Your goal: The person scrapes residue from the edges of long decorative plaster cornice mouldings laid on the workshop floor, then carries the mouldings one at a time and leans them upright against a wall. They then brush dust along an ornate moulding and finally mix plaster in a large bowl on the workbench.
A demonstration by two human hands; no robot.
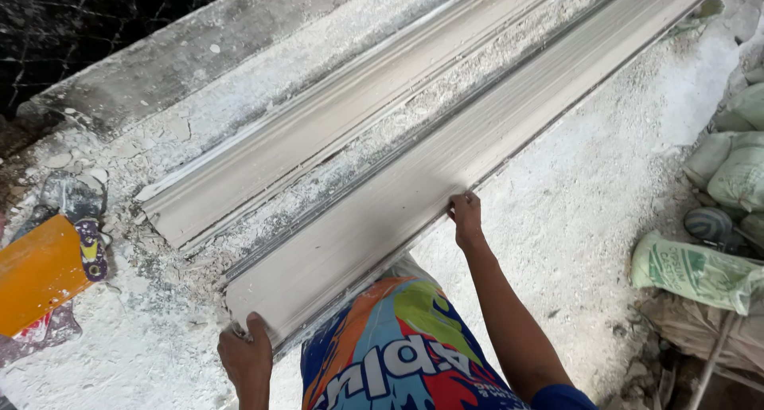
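Left hand (pixel 247 354), right hand (pixel 466 216) grip plaster moulding (pixel 414 195) edge.

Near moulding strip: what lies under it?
The near strip rests on a plaster-crusted bench, both hands gripping its near edge: left, right. Crumbled plaster shows alongside; the surface directly beneath is covered.

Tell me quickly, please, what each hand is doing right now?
Left hand: closed on the near end corner of the moulding.
Right hand: fingers gripping the moulding's near long edge, further along.
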